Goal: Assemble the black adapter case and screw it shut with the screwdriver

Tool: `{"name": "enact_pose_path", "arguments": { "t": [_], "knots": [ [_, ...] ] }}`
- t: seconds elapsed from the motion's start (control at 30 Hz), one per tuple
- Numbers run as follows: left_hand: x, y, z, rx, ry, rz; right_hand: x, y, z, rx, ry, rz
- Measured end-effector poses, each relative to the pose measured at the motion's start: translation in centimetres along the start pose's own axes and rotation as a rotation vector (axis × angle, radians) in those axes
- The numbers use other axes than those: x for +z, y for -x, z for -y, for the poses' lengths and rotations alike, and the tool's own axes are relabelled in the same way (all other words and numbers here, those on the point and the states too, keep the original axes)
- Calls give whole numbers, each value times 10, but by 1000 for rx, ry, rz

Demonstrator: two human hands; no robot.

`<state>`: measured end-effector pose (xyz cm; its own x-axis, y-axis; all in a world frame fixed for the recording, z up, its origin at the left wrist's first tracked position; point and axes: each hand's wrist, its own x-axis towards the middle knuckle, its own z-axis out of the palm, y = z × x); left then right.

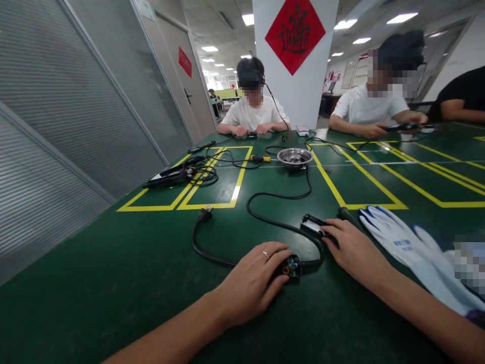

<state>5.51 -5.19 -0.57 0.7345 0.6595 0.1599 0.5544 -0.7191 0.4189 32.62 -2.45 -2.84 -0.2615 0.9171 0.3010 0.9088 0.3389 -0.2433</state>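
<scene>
My left hand (257, 278), with a ring on one finger, is closed over a small black case whose open end shows a circuit board (291, 266). A black power cord (261, 218) runs from this case, and a two-pin plug (205, 214) lies at the front left on the cord's other stretch. My right hand (350, 248) pinches the near end of a black plastic cover (312, 226), its pale inner face upward, resting on or just above the table. Just beyond my right fingers is the dark green handle (346, 215) of a tool.
White gloves with blue trim (401, 243) lie at the right. A metal bowl (295, 158) with small dark parts stands mid-table beside a yellow-handled screwdriver (261, 158). Coiled cables and a black device (174, 173) lie left. Several people sit across the green table (125, 263).
</scene>
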Motion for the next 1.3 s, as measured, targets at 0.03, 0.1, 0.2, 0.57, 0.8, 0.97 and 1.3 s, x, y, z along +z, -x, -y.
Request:
{"name": "enact_pose_path", "arguments": {
  "t": [0.03, 0.1, 0.2, 0.57, 0.8, 0.97, 1.3],
  "knots": [
    [0, -1, 0, 0, 9, 1, -1, 2, 0, 15, -5, -12],
    [0, -1, 0, 6, 26, -9, -3, 4, 1, 48, -26, -41],
    [-1, -2, 0, 16, 65, -52, -9, 4, 2, 92, -72, -96],
    [1, -4, -11, -200, 619, -302, -25, 33, 70, 74, -521, -93],
    [-18, 4, -13, -94, 587, -338, -13, 43, 81, -3, -660, -72],
    [-31, 6, 6, -9, -12, -4, -17, 35, 60, 140, -617, -272],
    [-9, -8, 0, -4, -126, 78, -16, 36, 60, 27, -526, -325]
  ]
}}
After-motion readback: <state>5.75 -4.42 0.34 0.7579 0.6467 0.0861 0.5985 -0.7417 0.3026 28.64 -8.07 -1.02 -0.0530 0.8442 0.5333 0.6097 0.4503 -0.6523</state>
